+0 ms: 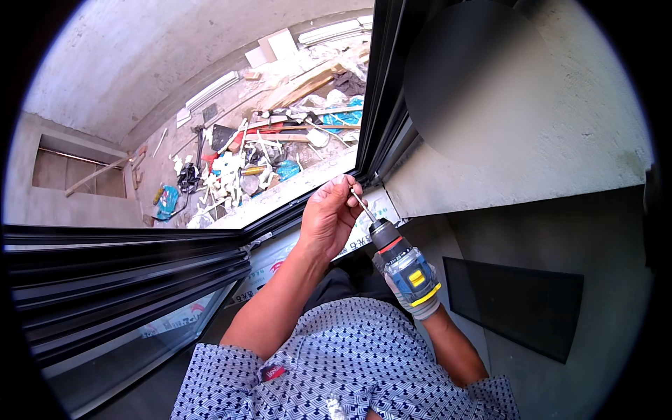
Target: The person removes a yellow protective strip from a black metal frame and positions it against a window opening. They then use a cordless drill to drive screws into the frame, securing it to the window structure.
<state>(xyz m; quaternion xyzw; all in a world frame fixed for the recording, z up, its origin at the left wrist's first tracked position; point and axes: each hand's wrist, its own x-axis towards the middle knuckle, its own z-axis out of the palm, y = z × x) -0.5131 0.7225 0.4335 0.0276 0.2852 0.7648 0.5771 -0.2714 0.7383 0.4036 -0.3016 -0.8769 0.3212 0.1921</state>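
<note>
My right hand [427,309], in a light grey glove, is closed around a cordless drill [393,246] with a dark chuck and yellow parts. A long thin bit [362,204] points from the chuck up and left. My bare left hand [324,220] pinches at the tip of that bit, thumb against fingers. Whatever small piece it may hold there is hidden by the fingertips. Both hands are over the sill [380,204], covered in printed white film, near the lower corner of a black window frame [358,170].
To the left, an open black-framed sash [126,280] reaches in. A concrete wall [518,161] stands close on the right, with a dark flat panel [514,301] below it. Beyond the window, the ground bears scattered debris [234,168], boards and bags.
</note>
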